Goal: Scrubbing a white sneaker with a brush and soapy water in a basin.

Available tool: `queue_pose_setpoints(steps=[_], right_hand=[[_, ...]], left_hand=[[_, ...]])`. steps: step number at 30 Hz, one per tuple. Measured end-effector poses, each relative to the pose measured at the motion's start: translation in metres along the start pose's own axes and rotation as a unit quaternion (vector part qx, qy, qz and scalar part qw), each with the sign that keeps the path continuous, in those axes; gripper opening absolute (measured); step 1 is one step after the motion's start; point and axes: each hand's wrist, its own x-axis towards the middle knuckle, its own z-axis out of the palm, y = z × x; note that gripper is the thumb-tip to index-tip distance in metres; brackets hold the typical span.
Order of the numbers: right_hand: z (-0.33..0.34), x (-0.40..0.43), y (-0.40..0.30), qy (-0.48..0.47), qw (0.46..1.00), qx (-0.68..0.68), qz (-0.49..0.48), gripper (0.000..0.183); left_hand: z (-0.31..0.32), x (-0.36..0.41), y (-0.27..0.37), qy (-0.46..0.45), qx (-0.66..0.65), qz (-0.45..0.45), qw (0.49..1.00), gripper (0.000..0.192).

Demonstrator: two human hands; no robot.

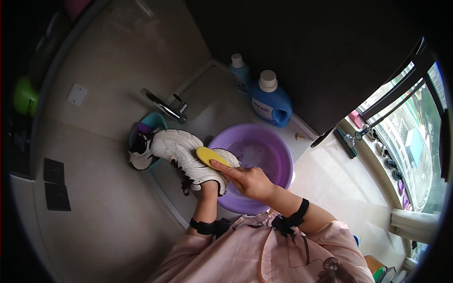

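Observation:
A white sneaker [184,148] with black laces is tilted over the left edge of a purple plastic basin [283,148]. My left hand [209,186] is inside the shoe's opening, so its fingers are hidden. In my right hand [249,178] is a yellow-backed brush [208,155], its face against the sneaker's sole, with the index finger stretched along its back. Some cloudy water shows in the basin. Another white shoe [141,159] with a black lining rests in a teal container [159,122] to the left, beside something purple.
A chrome faucet [162,105] stands behind the teal container. At the counter's back are a blue detergent jug [270,102] and a smaller blue bottle [240,76], both white-capped. A dark panel [283,35] rises behind them. Several shoes line the window ledge at right, near a squeegee [345,142].

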Motion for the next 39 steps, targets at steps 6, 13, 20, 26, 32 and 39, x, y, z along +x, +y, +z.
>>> queue_pose_setpoints(steps=[6,13,20,26,32,39], right_hand=[[-0.008,-0.031,0.015,-0.087,0.995,-0.023,0.043,0.067],[-0.005,-0.016,0.005,-0.022,1.0,-0.008,-0.008,0.07],[0.006,-0.007,-0.003,0.0,1.0,0.027,-0.012,0.071],[-0.006,-0.037,0.016,-0.072,0.997,0.008,0.013,0.072],[-0.003,-0.003,-0.007,-0.007,0.997,0.071,-0.008,0.065],[-0.016,-0.041,0.012,-0.043,0.996,-0.074,0.018,0.068]], left_hand=[[-0.012,0.009,0.033,-0.014,-0.002,0.012,1.0,0.069],[-0.011,0.0,0.023,0.002,0.0,0.021,1.0,0.073],[-0.008,-0.018,0.0,-0.008,0.01,-0.024,1.0,0.076],[-0.009,0.006,0.036,-0.001,0.004,-0.003,1.0,0.079],[-0.009,-0.016,0.001,-0.004,0.019,-0.022,1.0,0.083],[-0.023,0.004,0.032,-0.044,0.005,-0.026,0.999,0.093]])
